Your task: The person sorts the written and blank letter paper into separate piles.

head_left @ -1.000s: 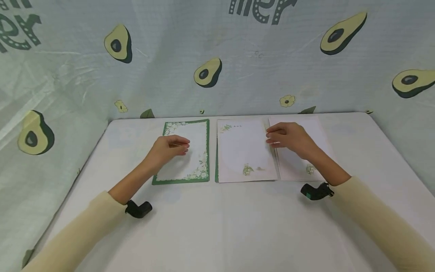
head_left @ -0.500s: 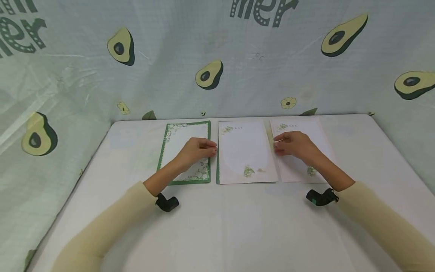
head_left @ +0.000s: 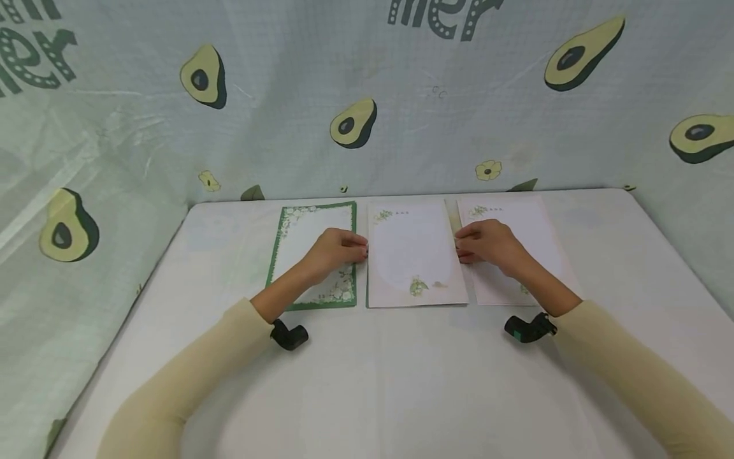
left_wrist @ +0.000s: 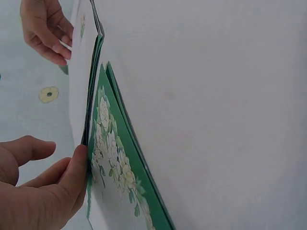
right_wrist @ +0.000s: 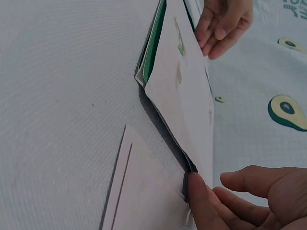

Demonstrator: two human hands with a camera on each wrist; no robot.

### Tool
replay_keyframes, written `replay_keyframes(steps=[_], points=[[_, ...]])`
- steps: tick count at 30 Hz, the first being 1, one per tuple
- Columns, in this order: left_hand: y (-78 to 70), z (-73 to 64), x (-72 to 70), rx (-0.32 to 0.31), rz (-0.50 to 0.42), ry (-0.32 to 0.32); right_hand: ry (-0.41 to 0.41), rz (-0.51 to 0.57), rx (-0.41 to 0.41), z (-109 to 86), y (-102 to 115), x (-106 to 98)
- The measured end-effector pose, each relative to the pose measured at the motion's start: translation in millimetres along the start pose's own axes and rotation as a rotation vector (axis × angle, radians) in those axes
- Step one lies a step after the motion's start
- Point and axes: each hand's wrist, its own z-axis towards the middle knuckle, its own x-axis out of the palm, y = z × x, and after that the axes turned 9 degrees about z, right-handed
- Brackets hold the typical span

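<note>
A middle stack of pale floral-printed paper (head_left: 410,245) lies between my two hands, with green sheets showing beneath its top page in the right wrist view. My left hand (head_left: 335,252) touches its left edge with the fingertips, over the right side of the green-bordered paper stack (head_left: 312,223). At the opposite edge my right hand (head_left: 490,245) presses with extended fingers, above the right stack of pale paper (head_left: 522,220). Both wrist views show the thumbs apart from the paper. The middle stack's right edge lifts slightly near my right fingers.
The white-covered table (head_left: 367,382) carries three paper stacks in a row near its back edge. Behind it hangs a pale curtain (head_left: 275,127) printed with avocados. Black wrist cameras (head_left: 291,336) sit on both forearms.
My left hand has moved right, from over the green-bordered stack to the middle stack's left edge. My right hand shifts slightly down, then left against the right edge. The middle stack's sheets look more aligned.
</note>
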Motion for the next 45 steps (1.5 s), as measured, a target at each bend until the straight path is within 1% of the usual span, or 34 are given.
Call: replay_keyframes(steps=[5, 9, 11, 14, 16, 21, 24, 29, 33, 38, 45], points=[[0.3, -1.1, -1.1, 0.01, 0.001, -0.01, -0.017, -0.011, 0.014, -0.1, 2.4, 2.7], [-1.4, -4.5, -1.4, 0.009, -0.006, -0.023, -0.016, -0.013, 0.013, -1.3, 4.2, 4.2], [-2.2, -6.3, -1.2, 0.014, -0.036, -0.023, -0.016, -0.015, 0.016, -1.7, 4.7, 4.6], [-0.9, -6.9, -0.5, 0.016, -0.113, -0.025, -0.012, -0.002, 0.018, -3.0, 5.7, 5.6], [0.3, -6.2, 0.3, 0.004, -0.201, -0.029, -0.011, 0.02, 0.012, -2.5, 4.7, 6.3], [3.7, -0.3, 11.2, -0.063, -0.377, -0.079, -0.017, 0.089, -0.013, -1.7, -3.5, 7.3], [5.3, 1.5, 16.6, -0.075, -0.415, -0.119, -0.004, 0.156, -0.026, -0.1, -8.6, 8.4], [6.5, 3.4, 19.2, -0.07, -0.424, -0.132, 0.028, 0.288, -0.034, 0.8, -11.8, 9.1], [7.0, 4.8, 19.6, -0.069, -0.43, -0.126, 0.025, 0.332, -0.039, -1.2, -12.5, 10.8], [6.1, 5.1, 19.9, -0.061, -0.424, -0.137, -0.014, 0.355, -0.052, -2.5, -13.1, 14.4], [4.8, 2.7, 20.2, -0.057, -0.443, -0.162, -0.072, 0.327, -0.077, -4.5, -12.5, 16.4]])
